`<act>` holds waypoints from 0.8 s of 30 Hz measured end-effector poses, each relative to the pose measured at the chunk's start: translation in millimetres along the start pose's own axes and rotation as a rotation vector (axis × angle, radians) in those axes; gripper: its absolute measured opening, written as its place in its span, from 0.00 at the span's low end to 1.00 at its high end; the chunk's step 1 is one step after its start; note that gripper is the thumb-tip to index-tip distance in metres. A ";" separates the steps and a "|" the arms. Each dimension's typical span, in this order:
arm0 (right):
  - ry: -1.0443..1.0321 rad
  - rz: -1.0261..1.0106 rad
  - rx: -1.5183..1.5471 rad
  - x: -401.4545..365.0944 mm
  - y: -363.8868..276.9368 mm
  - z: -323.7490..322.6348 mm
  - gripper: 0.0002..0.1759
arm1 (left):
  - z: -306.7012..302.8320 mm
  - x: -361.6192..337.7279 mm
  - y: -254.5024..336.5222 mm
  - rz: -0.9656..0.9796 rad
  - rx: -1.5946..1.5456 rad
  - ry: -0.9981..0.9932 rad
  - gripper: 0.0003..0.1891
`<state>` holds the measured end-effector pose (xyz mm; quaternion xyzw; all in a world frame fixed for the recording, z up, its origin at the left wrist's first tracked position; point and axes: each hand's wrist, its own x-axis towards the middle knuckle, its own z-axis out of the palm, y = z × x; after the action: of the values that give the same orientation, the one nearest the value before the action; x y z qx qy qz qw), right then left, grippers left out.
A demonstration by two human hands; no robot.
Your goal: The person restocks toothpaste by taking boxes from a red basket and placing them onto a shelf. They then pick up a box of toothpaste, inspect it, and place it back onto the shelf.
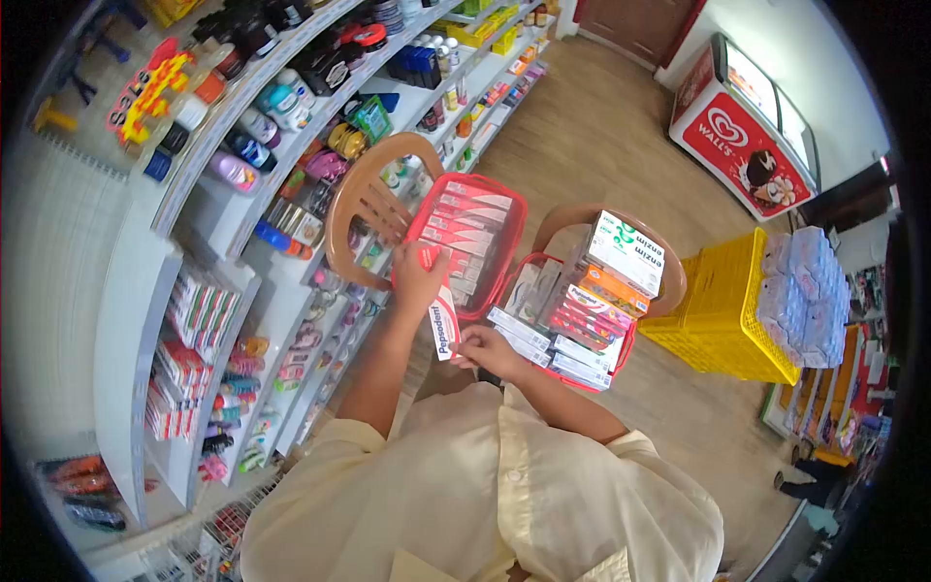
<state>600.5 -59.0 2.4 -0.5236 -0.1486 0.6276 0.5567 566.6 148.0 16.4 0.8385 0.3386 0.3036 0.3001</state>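
A Pepsodent toothpaste box [444, 328], white and red, is held upright between my two hands. My left hand [420, 274] is closed around its upper end, and my right hand [491, 350] pinches its lower end. Just beyond my left hand, a red basket [521, 225] on a brown plastic chair [355, 199] holds several similar red-and-white boxes in a row. Beside my right hand, a second red basket [621, 357] carries white boxes, pink-red boxes and an orange one, with Enzim boxes [626, 254] stacked on top.
Store shelves [208, 184] with bottles, jars and boxes run along the left. A second brown chair [669, 291] stands behind the right basket. Yellow crates [713, 301] with wrapped bottles [800, 301] are to the right. A red Wall's freezer [742, 136] stands at the back right.
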 end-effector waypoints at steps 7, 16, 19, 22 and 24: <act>-0.129 0.135 0.069 -61.1 11.0 12.5 0.17 | -26.3 -71.2 -4.9 -0.503 -0.275 -0.193 0.21; -0.267 0.018 0.019 -72.7 15.8 35.4 0.22 | -71.5 -112.9 5.0 -0.486 -0.665 -0.133 0.16; -0.224 0.038 0.054 -78.2 5.0 50.9 0.27 | -94.7 -125.3 24.6 -0.429 -0.613 -0.152 0.17; -0.219 -0.038 -0.042 -83.0 -3.8 67.8 0.38 | -116.7 -142.4 43.5 -0.425 -0.708 -0.124 0.22; -0.263 -0.074 -0.100 -85.3 -7.3 77.6 0.41 | -132.1 -152.9 36.6 -0.442 -0.850 -0.130 0.34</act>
<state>526.2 -98.6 81.5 -0.4579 -0.2706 0.6617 0.5285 397.0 50.9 79.5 0.5669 0.3353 0.2911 0.6938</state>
